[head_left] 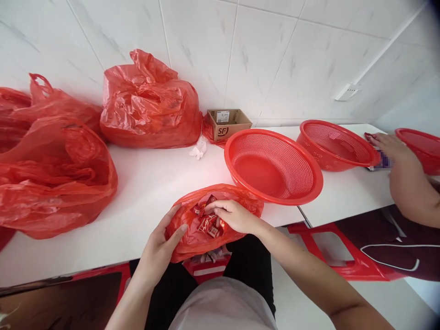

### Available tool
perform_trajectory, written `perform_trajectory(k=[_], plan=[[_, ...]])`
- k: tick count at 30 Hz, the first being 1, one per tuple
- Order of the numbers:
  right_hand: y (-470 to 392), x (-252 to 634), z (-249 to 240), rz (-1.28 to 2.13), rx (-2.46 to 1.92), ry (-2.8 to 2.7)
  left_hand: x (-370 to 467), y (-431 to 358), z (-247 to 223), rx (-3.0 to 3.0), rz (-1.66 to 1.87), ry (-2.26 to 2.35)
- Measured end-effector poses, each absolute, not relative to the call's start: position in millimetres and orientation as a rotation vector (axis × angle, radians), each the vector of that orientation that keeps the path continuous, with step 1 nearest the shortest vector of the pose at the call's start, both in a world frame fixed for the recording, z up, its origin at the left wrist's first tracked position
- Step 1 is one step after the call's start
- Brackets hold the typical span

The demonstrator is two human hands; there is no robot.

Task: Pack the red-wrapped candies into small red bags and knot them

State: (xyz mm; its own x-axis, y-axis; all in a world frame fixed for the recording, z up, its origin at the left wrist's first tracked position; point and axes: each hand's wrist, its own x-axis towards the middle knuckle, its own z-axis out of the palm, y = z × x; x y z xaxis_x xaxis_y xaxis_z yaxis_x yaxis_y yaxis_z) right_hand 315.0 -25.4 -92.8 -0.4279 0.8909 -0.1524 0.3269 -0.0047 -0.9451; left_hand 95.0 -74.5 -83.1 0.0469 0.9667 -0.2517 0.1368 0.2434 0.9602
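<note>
An opened red plastic bag rests at the table's front edge, with several small red wrapped packets inside. My left hand grips the bag's left rim, thumb inside and fingers outside. Reaching into the bag, my right hand has its fingers bent down among the packets. Its fingertips are partly hidden, so I cannot make out whether a packet is pinched there. A red perforated basket stands just behind the bag on the right, with no packets visible in it.
Full red plastic bags stand along the wall at left. A small cardboard box and crumpled tissue lie behind. At right are another red basket and a co-worker's hand. Red stools stand below the white table.
</note>
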Motion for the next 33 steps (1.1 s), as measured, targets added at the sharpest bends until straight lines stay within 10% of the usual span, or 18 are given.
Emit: perform_trajectory(k=[16,25,33], plan=[[-28,320,-93,1.570,-0.950,-1.283,93,-77,-84,1.147,0.919,1.370],[-79,367,-26,0.628,-1.234,-1.584,75,-77,-85,1.135,0.974,1.471],[-121,329,-92,0.705,-1.316,-2.126,62,-75,-101,1.176,0.968,1.564]])
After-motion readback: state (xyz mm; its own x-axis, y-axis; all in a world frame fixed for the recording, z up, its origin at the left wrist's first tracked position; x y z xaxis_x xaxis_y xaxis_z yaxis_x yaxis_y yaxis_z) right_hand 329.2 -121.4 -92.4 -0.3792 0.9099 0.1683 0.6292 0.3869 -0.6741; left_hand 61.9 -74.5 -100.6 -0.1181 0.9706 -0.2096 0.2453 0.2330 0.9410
